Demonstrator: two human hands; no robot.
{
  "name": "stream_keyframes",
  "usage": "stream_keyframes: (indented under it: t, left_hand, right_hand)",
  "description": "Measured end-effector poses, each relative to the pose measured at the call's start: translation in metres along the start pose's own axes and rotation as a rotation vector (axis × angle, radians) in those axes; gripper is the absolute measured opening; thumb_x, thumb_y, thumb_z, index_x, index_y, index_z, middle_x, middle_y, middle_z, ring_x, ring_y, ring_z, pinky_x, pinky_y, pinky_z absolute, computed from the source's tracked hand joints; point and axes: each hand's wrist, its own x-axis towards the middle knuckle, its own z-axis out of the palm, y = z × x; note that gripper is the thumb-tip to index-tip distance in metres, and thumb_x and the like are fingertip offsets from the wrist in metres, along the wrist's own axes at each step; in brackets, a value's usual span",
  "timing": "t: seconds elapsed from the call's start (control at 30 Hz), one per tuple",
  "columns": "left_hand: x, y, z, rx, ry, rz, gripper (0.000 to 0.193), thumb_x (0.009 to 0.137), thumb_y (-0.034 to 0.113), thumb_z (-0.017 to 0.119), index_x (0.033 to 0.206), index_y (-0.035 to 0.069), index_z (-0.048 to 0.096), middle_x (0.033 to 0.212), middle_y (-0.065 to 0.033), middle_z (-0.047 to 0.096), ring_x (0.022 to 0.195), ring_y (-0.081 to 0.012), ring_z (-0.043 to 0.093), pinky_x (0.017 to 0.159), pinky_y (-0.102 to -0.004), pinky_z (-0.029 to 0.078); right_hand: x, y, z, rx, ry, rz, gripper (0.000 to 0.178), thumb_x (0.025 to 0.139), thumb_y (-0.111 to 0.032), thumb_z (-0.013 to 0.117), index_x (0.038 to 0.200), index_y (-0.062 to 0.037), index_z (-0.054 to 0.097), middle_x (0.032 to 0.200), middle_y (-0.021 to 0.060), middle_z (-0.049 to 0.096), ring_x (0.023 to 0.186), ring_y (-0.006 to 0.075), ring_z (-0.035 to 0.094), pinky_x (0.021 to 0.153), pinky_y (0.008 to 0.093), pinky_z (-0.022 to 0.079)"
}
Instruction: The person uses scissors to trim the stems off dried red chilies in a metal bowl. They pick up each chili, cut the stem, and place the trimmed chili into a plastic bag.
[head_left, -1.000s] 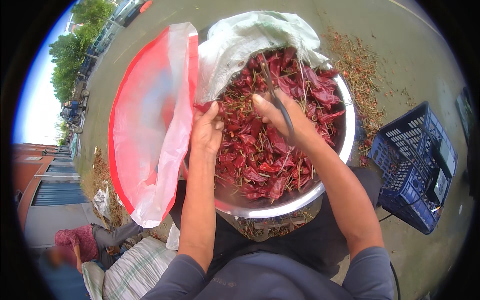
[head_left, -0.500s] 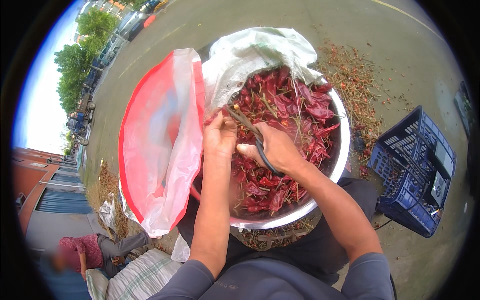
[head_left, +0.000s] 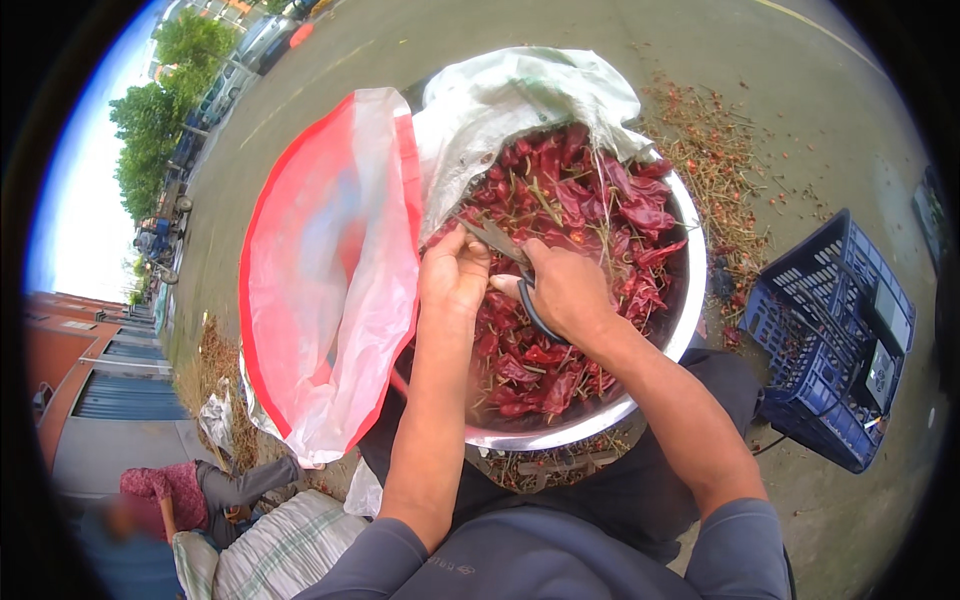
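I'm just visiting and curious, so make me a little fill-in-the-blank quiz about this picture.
1. The right grip holds a pair of ____.
2. The peppers in the basin are dark ____.
3. The crate to the basin's right is coloured ____.
4. The red-edged bag is on the basin's ____ side.

Missing words: scissors; red; blue; left.

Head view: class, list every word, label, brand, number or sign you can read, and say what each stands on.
None can be read clearly.
Dark grey-blue cloth shirt: small chest mark, too small to read.
Grey rectangular object in the blue openwork plastic crate: small marking, too small to read.
Red-edged translucent plastic bag: blurred blue patch, perhaps print, unreadable.
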Motion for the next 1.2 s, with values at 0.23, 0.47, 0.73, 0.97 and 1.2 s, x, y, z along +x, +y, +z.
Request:
stream_keyframes:
  t: [0.23,0.47,0.73,0.97,1.2]
  left_hand:
    - [-0.001,-0.002,-0.002,-0.072,0.023,0.088,0.012,0.097,-0.003,0.055,0.108,-0.002,0.059,0.097,-0.0115,0.066,0.076,-0.0172,0.064,0.057,-0.0239,0.054]
    - [0.008,-0.001,-0.019,-0.082,0.048,0.048,0.013,0.097,-0.003,0.056,0.109,-0.003,0.058,0.099,-0.0120,0.066,0.075,-0.0173,0.063,0.057,-0.0240,0.055]
    - [-0.020,-0.010,-0.008,0.415,0.151,0.208,0.027,0.096,0.017,0.069,0.110,-0.004,0.060,0.094,-0.0108,0.066,0.072,-0.0162,0.061,0.064,-0.0280,0.053]
    - [-0.034,-0.009,0.002,1.653,-0.072,1.048,0.035,0.096,0.021,0.064,0.121,-0.004,0.060,0.113,-0.0215,0.065,0.105,-0.0381,0.061,0.094,-0.0431,0.048]
    - [-0.028,-0.008,0.006,1.422,-0.145,0.658,0.031,0.104,0.024,0.055,0.120,-0.002,0.062,0.096,-0.0153,0.070,0.087,-0.0218,0.064,0.081,-0.0346,0.050]
  right_hand:
    - [0.000,0.000,0.007,0.027,0.011,0.022,0.059,0.081,-0.054,0.076,0.103,-0.0018,0.058,0.088,0.0224,0.069,0.086,0.0406,0.070,0.073,0.0523,0.054]
    - [0.001,0.001,0.008,0.094,-0.039,0.031,0.062,0.082,-0.055,0.074,0.106,0.0003,0.060,0.087,0.0240,0.068,0.084,0.0438,0.067,0.072,0.0523,0.050]
    - [0.003,0.004,0.002,0.052,-0.002,-0.010,0.053,0.086,-0.049,0.073,0.095,0.0018,0.060,0.073,0.0239,0.066,0.074,0.0453,0.067,0.068,0.0531,0.052]
    - [0.004,0.006,0.005,0.093,-0.012,0.006,0.050,0.088,-0.046,0.073,0.091,0.0020,0.061,0.069,0.0235,0.065,0.072,0.0433,0.068,0.068,0.0508,0.053]
    - [0.004,0.001,0.001,0.397,-0.118,0.138,0.046,0.087,-0.040,0.076,0.086,0.0038,0.063,0.065,0.0202,0.063,0.064,0.0343,0.066,0.063,0.0435,0.051]
